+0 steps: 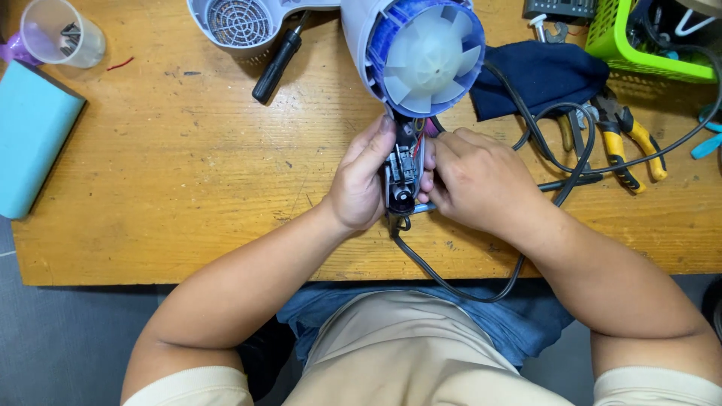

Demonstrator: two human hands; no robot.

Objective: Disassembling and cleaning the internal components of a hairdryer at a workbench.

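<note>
Head view, both hands at the bench edge; an opened dryer (421, 53) stands over the table (173, 188), its white fan facing up and its handle (404, 177) pointing toward the person, shell off and switch parts and wires bare; the left hand (361, 184) wraps the handle's left side, thumb stretched up along it and fingers curled behind; the right hand (477, 180) closes in from the right, fingertips bunched against the handle's inner parts, though what they pinch, if anything, cannot be told; a cord (459, 286) leaves the handle's base and loops off the table edge; the removed shell half (241, 22), a screwdriver (277, 66), a dark cloth (541, 75), yellow pliers (632, 143), a green basket (639, 45), a clear cup (60, 31) and a teal block (34, 135) lie about; judged as handling: light, rigid plastic, top-heavy at the fan end, with thin wires and small contacts likely fragile; best held by the outer handle wall, clear of the exposed wiring
</note>
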